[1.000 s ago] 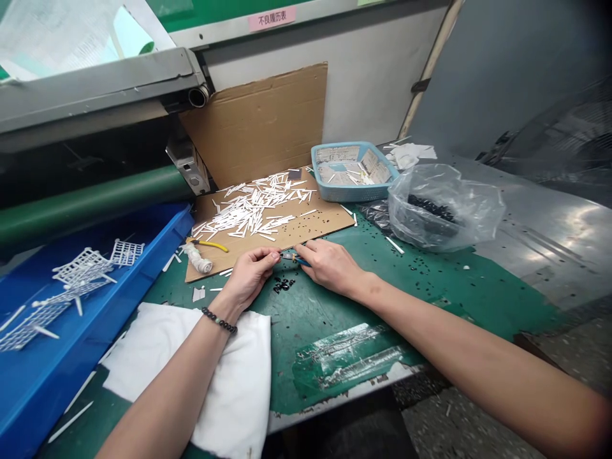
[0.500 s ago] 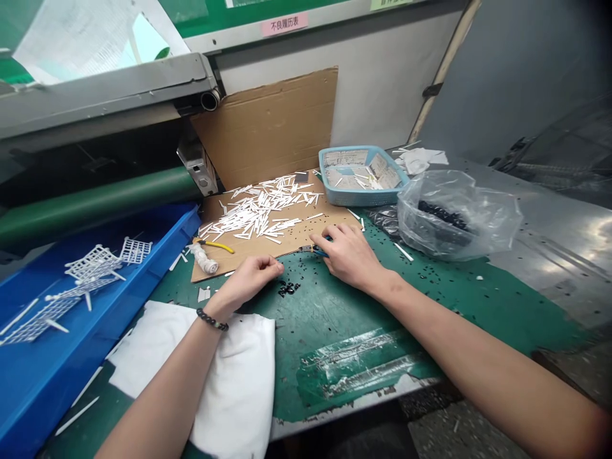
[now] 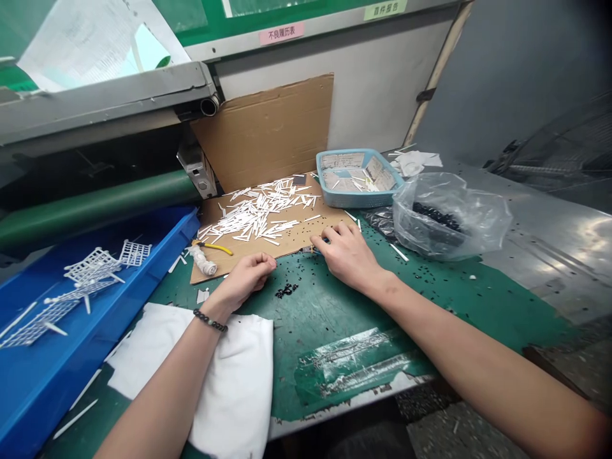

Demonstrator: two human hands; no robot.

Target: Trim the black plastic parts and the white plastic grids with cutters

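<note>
My right hand [image 3: 348, 258] is closed around a pair of side cutters [image 3: 307, 249] with blue handles. Their jaws point left, over the front edge of the cardboard; the rest of the tool is under my fingers. To the left, my left hand [image 3: 249, 275] has its thumb and fingers pressed together, and whatever they pinch is too small to make out. A small heap of shiny black parts [image 3: 286, 291] lies on the green mat [image 3: 306, 315], between and just in front of my hands. Tiny black bits are scattered around my right hand.
White sticks [image 3: 261, 213] cover a cardboard sheet [image 3: 229, 254], with yellow-handled pliers [image 3: 216, 248] at its left. A blue basket [image 3: 361, 199] and a clear bag [image 3: 482, 220] of black parts stand right. Left are a blue tray [image 3: 129, 306] with white lattices and a white cloth [image 3: 239, 382].
My left hand has drawn slightly left, away from the heap of black parts. My right hand stays almost where it was with the side cutters. The view has shifted a little.
</note>
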